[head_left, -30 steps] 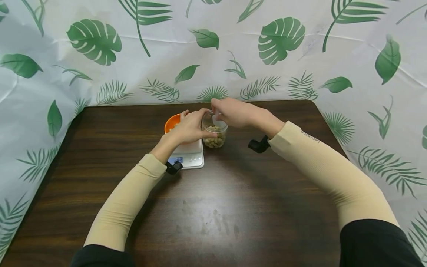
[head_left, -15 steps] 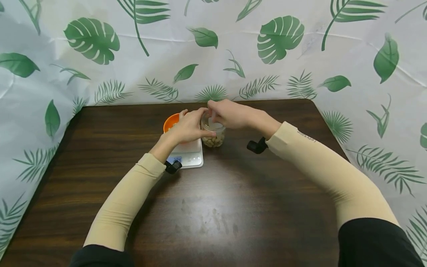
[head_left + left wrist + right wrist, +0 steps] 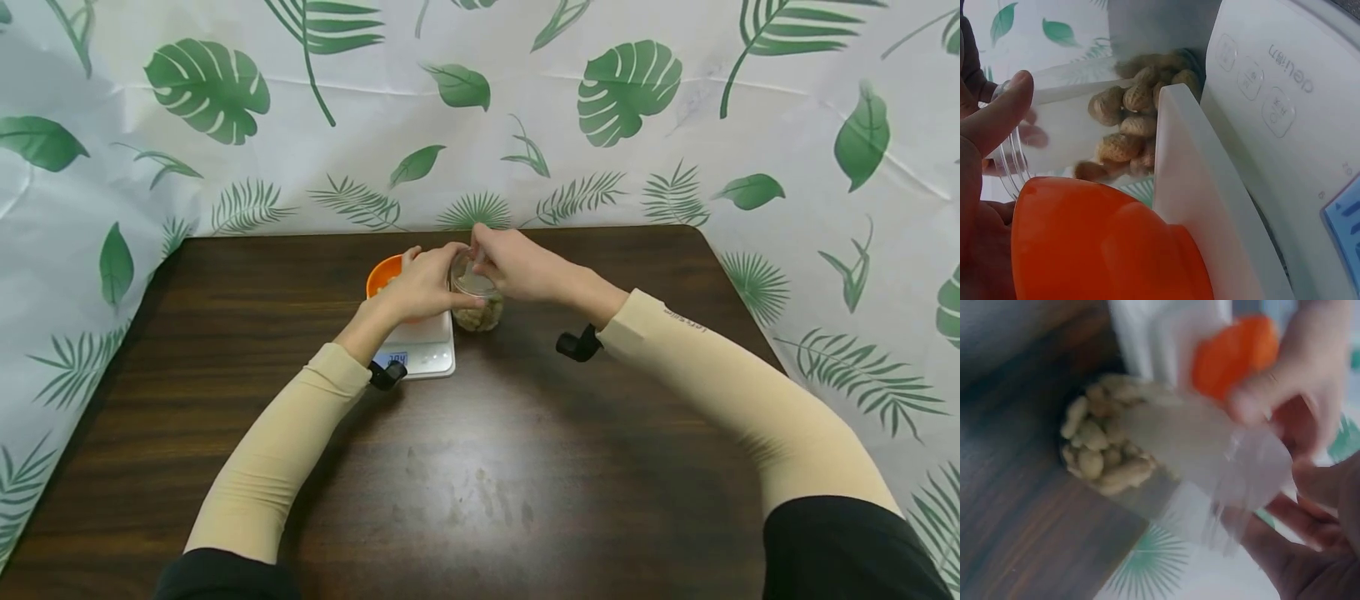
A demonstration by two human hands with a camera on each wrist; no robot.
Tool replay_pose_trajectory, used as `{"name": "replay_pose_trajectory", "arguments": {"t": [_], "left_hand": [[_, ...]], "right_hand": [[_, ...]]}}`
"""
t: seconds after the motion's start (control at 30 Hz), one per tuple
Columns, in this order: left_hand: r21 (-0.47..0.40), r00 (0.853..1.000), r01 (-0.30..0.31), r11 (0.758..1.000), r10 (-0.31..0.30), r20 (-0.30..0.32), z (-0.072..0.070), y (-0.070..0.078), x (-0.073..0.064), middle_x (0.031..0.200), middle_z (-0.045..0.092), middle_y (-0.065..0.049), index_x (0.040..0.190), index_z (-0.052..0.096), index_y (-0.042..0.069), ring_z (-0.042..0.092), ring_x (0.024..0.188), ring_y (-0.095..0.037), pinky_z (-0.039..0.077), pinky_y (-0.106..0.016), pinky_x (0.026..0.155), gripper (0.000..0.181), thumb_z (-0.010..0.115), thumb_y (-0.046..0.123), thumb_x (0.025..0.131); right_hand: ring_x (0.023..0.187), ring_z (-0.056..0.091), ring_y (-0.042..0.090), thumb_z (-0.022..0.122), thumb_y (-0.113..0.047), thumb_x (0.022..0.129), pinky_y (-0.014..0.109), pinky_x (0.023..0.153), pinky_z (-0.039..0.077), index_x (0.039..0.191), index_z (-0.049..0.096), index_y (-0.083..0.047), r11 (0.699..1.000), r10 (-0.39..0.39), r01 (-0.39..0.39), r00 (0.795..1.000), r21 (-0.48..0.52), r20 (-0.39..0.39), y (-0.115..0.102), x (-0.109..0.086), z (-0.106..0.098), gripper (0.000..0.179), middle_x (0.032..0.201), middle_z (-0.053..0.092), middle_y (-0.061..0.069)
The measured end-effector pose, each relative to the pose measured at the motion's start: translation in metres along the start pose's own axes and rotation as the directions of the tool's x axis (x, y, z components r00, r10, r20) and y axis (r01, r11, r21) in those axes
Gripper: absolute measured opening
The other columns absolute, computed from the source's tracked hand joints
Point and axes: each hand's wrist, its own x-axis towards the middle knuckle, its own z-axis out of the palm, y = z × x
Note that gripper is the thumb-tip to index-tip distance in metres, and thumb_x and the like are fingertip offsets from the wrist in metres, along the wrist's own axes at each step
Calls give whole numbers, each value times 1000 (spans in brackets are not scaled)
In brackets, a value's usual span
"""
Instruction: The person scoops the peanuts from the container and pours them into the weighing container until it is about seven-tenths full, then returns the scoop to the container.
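A clear jar [image 3: 477, 293] of unshelled peanuts [image 3: 1138, 125] stands right of a white kitchen scale [image 3: 435, 358]. My left hand [image 3: 423, 287] grips the jar near its mouth, thumb on the near side. From the right, my right hand [image 3: 521, 265] reaches to the jar's opening and pinches a whitish translucent scoop [image 3: 1191, 437], which extends down inside the jar to the peanuts. Blur softens the scoop's outline in the right wrist view. Behind my left hand, an orange bowl [image 3: 1097, 244] sits on the scale, partly hidden in the head view.
The scale's blue display [image 3: 396, 359] faces me, partly covered by the left wrist camera [image 3: 386, 375]. Everything rests near the far edge of a dark wooden table [image 3: 480, 467]. A leaf-printed sheet [image 3: 525, 100] hangs right behind that edge.
My right hand has shifted slightly left, and less of the white scoop shows at the jar's mouth. The jar has moved slightly left in view. My left hand keeps its grip.
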Motion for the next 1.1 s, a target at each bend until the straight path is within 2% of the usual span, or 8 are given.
{"name": "replay_pose_trajectory", "arguments": {"t": [0.1,0.3,0.5,0.63,0.7,0.87,1.03,1.1], "left_hand": [[-6,1000,-1,1000,1,0,1,-1,0,135,63,-5,149,45,6,55,127,-25,11,-62,116,86,81,51,86],[-12,1000,0,1000,0,-2,-1,-2,-2,133,64,-5,149,45,6,55,128,-25,11,-61,116,86,83,49,85],[-11,1000,-5,1000,5,-3,-2,-1,-1,138,61,-7,150,44,6,54,129,-28,11,-61,117,85,83,46,86],[-10,1000,-8,1000,8,-6,-2,-1,0,137,62,-7,149,45,6,55,128,-26,12,-60,117,84,83,47,86],[-4,1000,-6,1000,6,-9,-3,-1,0,137,62,-7,149,46,6,55,128,-26,12,-60,116,84,83,48,86],[-6,1000,-4,1000,4,-15,-1,-2,1,132,65,-4,147,48,8,56,125,-25,12,-60,116,82,83,48,85],[-12,1000,-1,1000,1,-23,0,-2,1,129,65,-3,146,48,7,57,122,-26,13,-60,115,83,84,49,84],[-12,1000,2,1000,-2,-22,0,-3,1,130,65,-3,146,48,8,57,123,-25,13,-59,116,83,84,49,83]], "right_hand": [[90,66,26,59,-6,105,40,76,53,114,51,1,1000,-4,4,1000,-14,-10,-2,1,8,14,103,64,14],[87,67,28,59,-2,103,40,75,53,113,50,4,1000,26,-26,996,7,-90,-7,2,16,14,101,65,16],[86,68,27,60,-5,103,39,73,54,115,52,2,996,80,-72,973,45,-218,-6,-2,24,16,99,66,16],[88,69,27,60,-5,104,39,72,55,113,52,1,996,76,-58,958,75,-276,-4,-7,24,14,100,65,17],[89,68,29,60,-5,104,40,73,55,114,52,2,997,66,-53,964,55,-256,-5,-6,24,15,101,64,17],[89,66,29,58,-7,105,40,72,54,119,50,4,995,83,-89,987,-40,-138,-11,-1,20,19,102,63,16],[79,61,28,53,-7,106,40,66,50,116,49,1,977,177,-190,976,-95,-129,-16,2,13,14,94,59,13],[78,60,28,52,-7,107,40,66,50,116,48,1,973,197,-207,975,-101,-106,-18,4,13,13,93,58,12]]}}
